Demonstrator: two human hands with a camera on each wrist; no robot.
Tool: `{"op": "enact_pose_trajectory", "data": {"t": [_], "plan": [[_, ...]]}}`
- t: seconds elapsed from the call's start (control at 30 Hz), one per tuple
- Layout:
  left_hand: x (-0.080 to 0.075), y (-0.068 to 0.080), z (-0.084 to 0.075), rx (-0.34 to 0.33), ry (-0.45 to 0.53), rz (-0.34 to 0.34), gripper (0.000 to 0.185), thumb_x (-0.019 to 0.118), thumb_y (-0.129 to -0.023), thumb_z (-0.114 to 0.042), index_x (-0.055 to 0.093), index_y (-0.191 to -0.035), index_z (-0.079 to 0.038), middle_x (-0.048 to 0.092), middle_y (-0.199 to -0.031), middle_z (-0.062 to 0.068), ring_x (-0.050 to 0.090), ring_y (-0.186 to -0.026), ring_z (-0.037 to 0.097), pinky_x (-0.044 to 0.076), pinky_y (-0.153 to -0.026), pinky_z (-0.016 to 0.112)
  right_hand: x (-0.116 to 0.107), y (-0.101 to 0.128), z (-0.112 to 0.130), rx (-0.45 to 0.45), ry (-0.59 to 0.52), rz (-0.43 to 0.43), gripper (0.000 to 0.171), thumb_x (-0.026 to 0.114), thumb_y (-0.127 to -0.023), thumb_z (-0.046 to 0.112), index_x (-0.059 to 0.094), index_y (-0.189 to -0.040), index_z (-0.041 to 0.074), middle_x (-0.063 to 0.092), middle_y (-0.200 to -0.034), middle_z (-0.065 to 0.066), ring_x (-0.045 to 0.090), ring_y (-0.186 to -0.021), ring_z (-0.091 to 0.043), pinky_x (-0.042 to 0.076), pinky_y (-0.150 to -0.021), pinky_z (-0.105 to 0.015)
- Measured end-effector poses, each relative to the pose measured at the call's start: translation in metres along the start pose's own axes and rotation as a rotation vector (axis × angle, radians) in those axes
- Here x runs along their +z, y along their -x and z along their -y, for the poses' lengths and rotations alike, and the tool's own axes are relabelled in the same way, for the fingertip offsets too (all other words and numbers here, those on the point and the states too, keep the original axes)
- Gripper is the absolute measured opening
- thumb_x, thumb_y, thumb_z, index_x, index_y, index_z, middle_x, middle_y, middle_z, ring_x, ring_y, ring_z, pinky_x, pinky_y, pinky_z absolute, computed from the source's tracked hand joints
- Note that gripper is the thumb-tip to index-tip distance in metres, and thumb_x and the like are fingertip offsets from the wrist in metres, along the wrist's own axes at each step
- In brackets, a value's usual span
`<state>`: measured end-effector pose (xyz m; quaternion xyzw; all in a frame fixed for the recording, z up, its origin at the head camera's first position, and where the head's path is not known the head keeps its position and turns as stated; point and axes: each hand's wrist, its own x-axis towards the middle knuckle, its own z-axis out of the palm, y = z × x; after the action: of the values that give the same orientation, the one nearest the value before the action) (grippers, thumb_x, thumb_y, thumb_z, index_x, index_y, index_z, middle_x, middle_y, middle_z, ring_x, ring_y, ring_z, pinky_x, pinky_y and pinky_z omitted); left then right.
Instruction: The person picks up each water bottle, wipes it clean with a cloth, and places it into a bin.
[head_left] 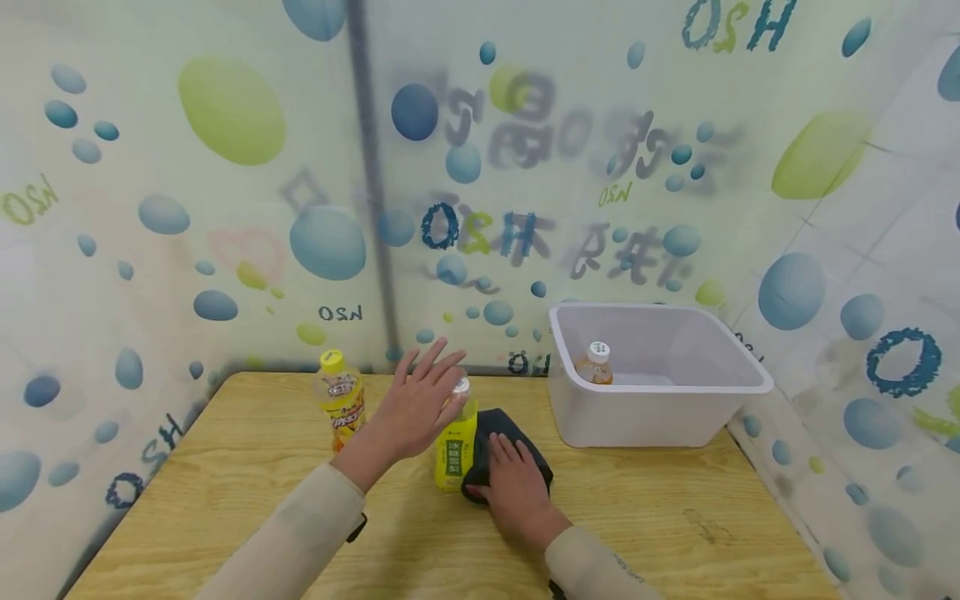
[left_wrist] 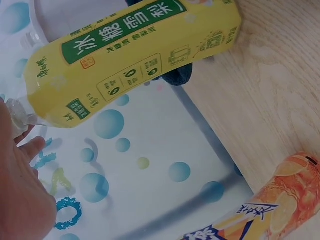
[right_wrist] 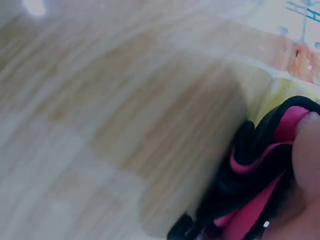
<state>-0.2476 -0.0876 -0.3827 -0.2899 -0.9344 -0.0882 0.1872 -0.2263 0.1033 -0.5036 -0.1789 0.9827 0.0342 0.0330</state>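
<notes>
Yellow bottle stands upright, some way in from the back edge of the counter, a black pouch just beside it. The hands are apart: the left hand spreads straight fingers at the bottle's cap, contact unclear; the right hand grips the pouch near its pink-lined opening. Steadying the bottle's neck lightly and keeping the opening wide should help prevent tipping or snagging.

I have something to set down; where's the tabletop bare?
Bare tabletop lies right of the black fabric, nearer than the white bin; more lies between the orange drink bottle and the left edge. The middle is crowded: yellow bottle, fabric, left hand and right hand.
</notes>
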Motion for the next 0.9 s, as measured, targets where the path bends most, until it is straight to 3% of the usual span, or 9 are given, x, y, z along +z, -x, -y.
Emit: {"op": "enact_pose_trajectory", "data": {"t": [0.13, 0.33, 0.5, 0.6, 0.73, 0.9], "plan": [[-0.003, -0.004, 0.001, 0.007, -0.015, 0.019, 0.044, 0.034, -0.104, -0.041, 0.056, -0.134, -0.018, 0.034, -0.158, 0.0, 0.01, -0.153, 0.026, 0.012, -0.12, 0.057, -0.008, 0.003, -0.008, -0.017, -0.015, -0.03, 0.066, 0.049, -0.099, 0.047, 0.038, -0.15, 0.007, 0.033, -0.159, -0.006, 0.029, -0.149, -0.021, 0.023, -0.121, -0.046], [-0.012, -0.007, 0.002, 0.019, 0.051, 0.049, 0.038, 0.034, -0.103, -0.035, 0.058, -0.13, -0.025, 0.034, -0.158, 0.0, 0.009, -0.153, 0.027, 0.01, -0.12, 0.058, -0.027, 0.009, -0.016, -0.016, -0.093, -0.115, 0.063, 0.052, -0.099, 0.042, 0.041, -0.147, 0.004, 0.038, -0.156, -0.008, 0.033, -0.146, -0.024, 0.028, -0.119, -0.046], [-0.018, -0.007, 0.003, 0.033, 0.079, 0.068, 0.04, 0.036, -0.103, -0.032, 0.054, -0.139, -0.028, 0.031, -0.16, 0.001, 0.009, -0.153, 0.029, 0.008, -0.12, 0.059, -0.039, 0.012, -0.018, 0.016, -0.171, -0.122, 0.064, 0.051, -0.1, 0.042, 0.036, -0.15, 0.006, 0.035, -0.158, -0.008, 0.03, -0.148, -0.023, 0.025, -0.12, -0.046], [-0.02, -0.007, 0.003, -0.004, 0.057, 0.058, 0.044, 0.037, -0.103, -0.042, 0.05, -0.142, -0.025, 0.032, -0.16, 0.002, 0.009, -0.153, 0.029, 0.008, -0.12, 0.058, -0.044, 0.013, -0.018, 0.019, -0.199, -0.133, 0.064, 0.05, -0.1, 0.043, 0.036, -0.15, 0.006, 0.035, -0.158, -0.007, 0.031, -0.147, -0.023, 0.025, -0.12, -0.045], [-0.021, -0.006, 0.003, -0.073, -0.008, 0.025, 0.052, 0.042, -0.099, -0.055, 0.057, -0.131, -0.018, 0.042, -0.153, 0.004, 0.013, -0.153, 0.027, 0.01, -0.121, 0.056, -0.047, 0.014, -0.018, 0.015, -0.232, -0.145, 0.063, 0.05, -0.1, 0.042, 0.038, -0.149, 0.005, 0.037, -0.157, -0.007, 0.033, -0.146, -0.023, 0.025, -0.12, -0.045], [-0.02, -0.005, 0.001, -0.032, -0.066, 0.01, 0.043, 0.045, -0.1, -0.05, 0.061, -0.125, -0.019, 0.051, -0.145, 0.004, 0.019, -0.151, 0.027, 0.015, -0.121, 0.056, -0.052, 0.016, -0.018, 0.024, -0.283, -0.165, 0.062, 0.05, -0.1, 0.041, 0.038, -0.149, 0.004, 0.038, -0.156, -0.009, 0.033, -0.146, -0.024, 0.025, -0.12, -0.046]]}}
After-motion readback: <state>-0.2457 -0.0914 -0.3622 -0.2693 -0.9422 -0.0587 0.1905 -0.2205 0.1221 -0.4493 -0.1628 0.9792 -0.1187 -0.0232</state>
